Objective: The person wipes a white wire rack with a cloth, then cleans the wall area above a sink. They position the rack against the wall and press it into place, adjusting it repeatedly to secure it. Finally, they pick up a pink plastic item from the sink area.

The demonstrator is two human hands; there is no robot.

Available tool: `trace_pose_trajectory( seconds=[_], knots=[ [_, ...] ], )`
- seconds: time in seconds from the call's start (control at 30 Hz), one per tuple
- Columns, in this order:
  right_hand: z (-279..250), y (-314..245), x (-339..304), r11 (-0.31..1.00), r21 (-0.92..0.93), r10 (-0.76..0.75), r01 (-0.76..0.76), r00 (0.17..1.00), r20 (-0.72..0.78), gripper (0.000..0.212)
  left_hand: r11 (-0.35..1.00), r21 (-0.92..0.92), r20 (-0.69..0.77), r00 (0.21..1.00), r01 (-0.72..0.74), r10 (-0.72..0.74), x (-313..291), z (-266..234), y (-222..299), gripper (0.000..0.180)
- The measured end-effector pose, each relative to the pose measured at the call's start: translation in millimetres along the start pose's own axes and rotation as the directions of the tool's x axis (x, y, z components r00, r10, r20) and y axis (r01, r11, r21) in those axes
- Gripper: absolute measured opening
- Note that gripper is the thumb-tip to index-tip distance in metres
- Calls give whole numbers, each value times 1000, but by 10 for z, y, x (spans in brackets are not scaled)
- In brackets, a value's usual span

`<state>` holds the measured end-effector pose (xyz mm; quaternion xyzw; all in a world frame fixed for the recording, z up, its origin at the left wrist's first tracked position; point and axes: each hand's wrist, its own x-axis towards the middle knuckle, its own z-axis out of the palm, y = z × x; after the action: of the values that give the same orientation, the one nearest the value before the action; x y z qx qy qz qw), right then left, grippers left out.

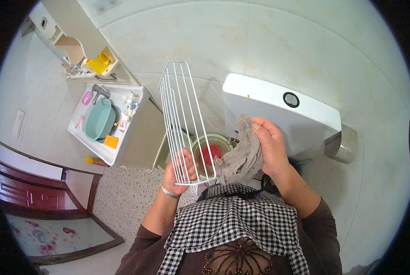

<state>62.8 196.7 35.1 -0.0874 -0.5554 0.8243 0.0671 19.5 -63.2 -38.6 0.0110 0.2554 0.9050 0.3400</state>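
Note:
My left hand (181, 170) is closed around the lower end of a white wire rack (185, 114), which stands up tall and tilted in front of me. A grey cloth (244, 153) hangs from my right hand (270, 144), its upper edge pinched between thumb and fingers. The cloth is crumpled and hangs down just right of the rack, with a narrow space between them. Beneath the rack and cloth, a round light-green basin (223, 142) with a red item (209, 155) in it shows partly; the rack bars and cloth hide some of it.
A white toilet tank (278, 107) with a round button stands against the wall ahead, right of the cloth. At the left is a washbasin (143, 98) holding a teal tub (99, 120). A yellow jug (98, 62) sits on the shelf above. Pebble-patterned floor (122, 197) lies below.

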Motion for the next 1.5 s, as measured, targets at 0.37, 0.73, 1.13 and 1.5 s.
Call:
trace_pose_trajectory(
  seconds=[0.37,0.73,1.13,1.5],
  knots=[
    [565,-101,29,970,-227,189,-88,861,473,31,970,175,-152,978,170,-144,-125,22,-120,15],
    [508,-14,12,966,-248,98,66,799,594,30,994,88,-16,997,71,-70,-211,-223,-168,34],
    [607,16,-8,776,-531,-1,340,842,539,24,755,604,2,948,-254,317,-3,476,108,83],
    [500,43,-68,702,-657,199,275,810,551,28,849,513,-81,977,-127,195,159,462,-143,91]
  ],
)
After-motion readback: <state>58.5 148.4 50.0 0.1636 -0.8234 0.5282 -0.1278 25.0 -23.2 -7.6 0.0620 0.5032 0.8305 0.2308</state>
